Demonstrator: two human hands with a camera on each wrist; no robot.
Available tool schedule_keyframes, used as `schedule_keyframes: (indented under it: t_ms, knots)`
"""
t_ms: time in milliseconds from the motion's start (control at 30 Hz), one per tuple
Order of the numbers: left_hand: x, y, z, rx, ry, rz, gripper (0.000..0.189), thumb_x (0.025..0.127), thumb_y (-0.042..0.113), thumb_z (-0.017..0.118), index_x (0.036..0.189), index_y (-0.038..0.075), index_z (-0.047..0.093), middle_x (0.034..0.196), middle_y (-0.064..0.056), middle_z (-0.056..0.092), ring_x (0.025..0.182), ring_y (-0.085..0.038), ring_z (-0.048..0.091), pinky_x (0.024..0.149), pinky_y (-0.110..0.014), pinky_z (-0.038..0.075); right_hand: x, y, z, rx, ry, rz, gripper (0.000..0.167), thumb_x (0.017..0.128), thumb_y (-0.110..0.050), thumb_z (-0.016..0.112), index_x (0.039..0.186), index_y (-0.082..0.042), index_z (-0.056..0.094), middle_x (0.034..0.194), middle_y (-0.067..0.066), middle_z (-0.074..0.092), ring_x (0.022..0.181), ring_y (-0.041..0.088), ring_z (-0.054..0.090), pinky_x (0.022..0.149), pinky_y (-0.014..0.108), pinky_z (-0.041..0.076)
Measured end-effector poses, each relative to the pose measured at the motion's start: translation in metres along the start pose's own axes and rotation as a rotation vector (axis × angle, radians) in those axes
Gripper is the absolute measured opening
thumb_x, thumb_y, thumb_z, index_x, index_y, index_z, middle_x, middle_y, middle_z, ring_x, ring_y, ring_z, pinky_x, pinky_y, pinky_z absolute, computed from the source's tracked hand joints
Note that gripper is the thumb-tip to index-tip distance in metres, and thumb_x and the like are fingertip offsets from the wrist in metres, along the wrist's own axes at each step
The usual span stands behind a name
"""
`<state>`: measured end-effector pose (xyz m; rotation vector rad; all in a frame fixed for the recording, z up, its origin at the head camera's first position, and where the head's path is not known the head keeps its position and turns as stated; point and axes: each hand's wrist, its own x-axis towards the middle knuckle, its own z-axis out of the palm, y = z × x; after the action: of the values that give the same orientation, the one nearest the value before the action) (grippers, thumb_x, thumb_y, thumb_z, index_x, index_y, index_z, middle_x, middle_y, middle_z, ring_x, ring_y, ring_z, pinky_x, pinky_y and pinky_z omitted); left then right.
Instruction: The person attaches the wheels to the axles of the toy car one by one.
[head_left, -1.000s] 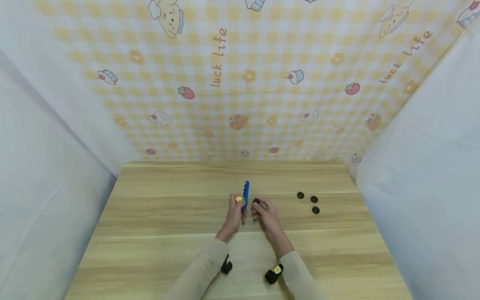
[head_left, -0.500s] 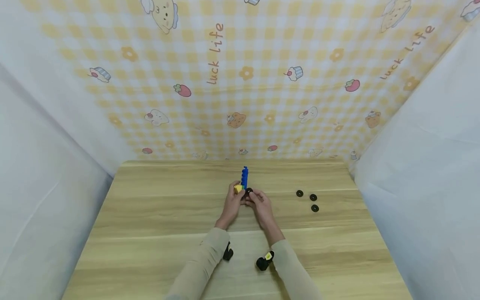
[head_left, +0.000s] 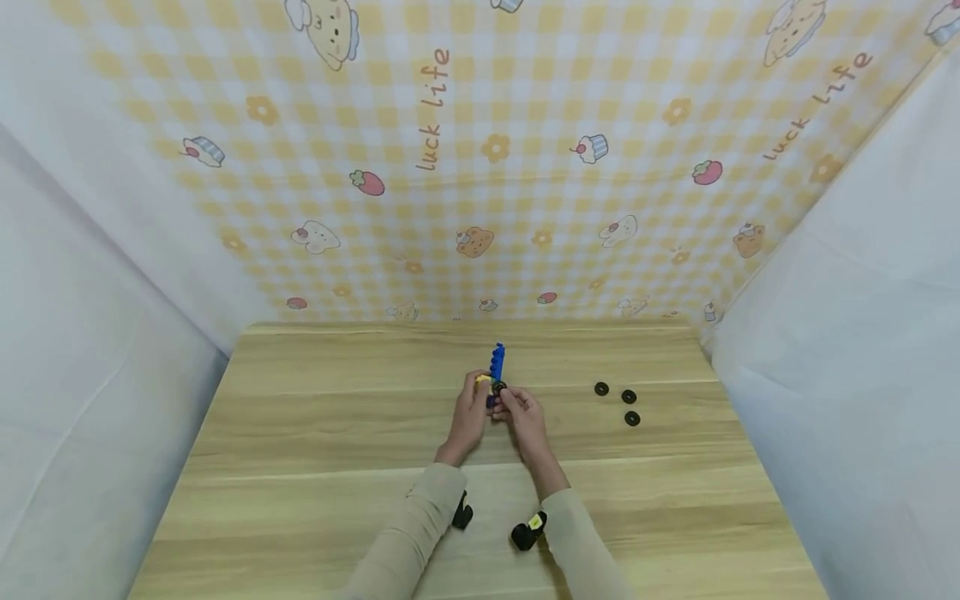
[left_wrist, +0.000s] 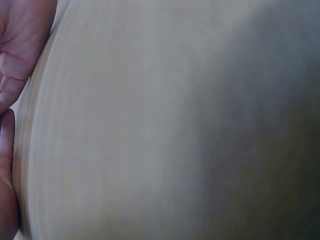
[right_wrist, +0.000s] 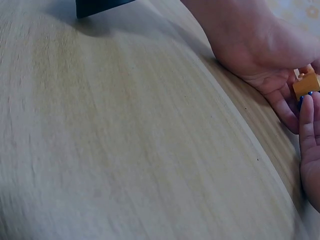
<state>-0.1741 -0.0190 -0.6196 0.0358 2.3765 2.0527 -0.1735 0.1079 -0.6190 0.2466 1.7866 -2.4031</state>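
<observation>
My left hand grips a toy-brick build: a long blue studded piece pointing away from me, with a yellow block on its left side. Against the blue piece's right side, near its closer end, my right hand pinches a small black tyre between thumb and fingers. Whether the tyre is seated on the piece I cannot tell. In the right wrist view the yellow block shows between both hands, with a bit of blue below it. Only parts of hands appear at the left wrist view's edge.
Three more black tyres lie on the wooden table to the right: one tyre farther left, a second tyre beside it, a third tyre closer to me. A checked curtain hangs behind the table; white cloth flanks both sides.
My right hand has brought its tyre leftward from apart to against the blue piece. Both hands moved away from me, then slightly back. The three tyres on the table stay put.
</observation>
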Motion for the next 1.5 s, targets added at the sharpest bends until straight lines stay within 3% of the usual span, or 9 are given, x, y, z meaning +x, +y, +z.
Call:
schedule_keyframes:
  t_ms: [167,500,800,1167,1300,1500]
  knots:
    - [0.000,-0.001,0.000,0.001,0.004,0.021,0.041,0.110,0.041,0.030,0.139,0.017,0.047,0.111,-0.015,0.062,0.090,-0.020,0.056,0.076,-0.032,0.048,-0.001,-0.001,0.000,0.004,0.003,0.011,0.023,0.099,-0.019,0.062,0.107,0.003,0.061,0.080,0.000,0.067,0.072,0.011,0.065,0.066,0.023,0.057]
    - [-0.001,0.000,0.001,0.041,0.015,0.021,0.032,0.105,0.040,0.047,0.128,0.018,0.051,0.081,-0.003,0.050,0.062,-0.011,0.043,0.052,-0.022,0.035,-0.002,0.000,-0.001,-0.011,-0.002,0.007,0.018,0.100,-0.018,0.060,0.105,0.000,0.062,0.081,0.000,0.066,0.071,0.011,0.065,0.065,0.023,0.057]
    - [0.000,0.000,0.001,0.030,0.012,0.039,0.025,0.108,0.034,0.043,0.120,0.014,0.047,0.089,-0.008,0.058,0.072,-0.014,0.050,0.063,-0.025,0.042,-0.004,-0.002,-0.001,-0.021,-0.043,0.000,0.023,0.100,-0.025,0.062,0.103,-0.002,0.061,0.078,0.001,0.063,0.066,0.012,0.063,0.062,0.022,0.056]
    - [0.000,0.006,0.000,0.038,0.011,0.021,0.019,0.109,0.028,0.040,0.115,0.010,0.046,0.083,-0.009,0.056,0.065,-0.013,0.049,0.057,-0.024,0.043,-0.004,-0.006,-0.001,-0.089,-0.104,0.019,0.034,0.101,-0.031,0.060,0.109,0.001,0.064,0.080,0.001,0.062,0.072,0.011,0.062,0.064,0.022,0.056]
    - [-0.002,0.010,-0.002,0.030,0.002,0.029,0.021,0.108,0.025,0.042,0.115,0.006,0.047,0.082,-0.012,0.057,0.065,-0.017,0.051,0.056,-0.024,0.043,-0.005,-0.006,-0.003,-0.083,-0.124,0.013,0.034,0.100,-0.034,0.060,0.108,-0.001,0.064,0.080,0.002,0.062,0.072,0.012,0.062,0.065,0.024,0.057]
    - [-0.001,0.006,-0.002,0.036,-0.012,0.034,0.018,0.107,0.026,0.044,0.112,0.009,0.047,0.077,-0.009,0.054,0.060,-0.014,0.049,0.052,-0.023,0.042,-0.007,-0.006,-0.004,-0.051,-0.143,0.015,0.034,0.100,-0.033,0.060,0.106,-0.001,0.064,0.080,0.004,0.061,0.073,0.014,0.062,0.064,0.025,0.056]
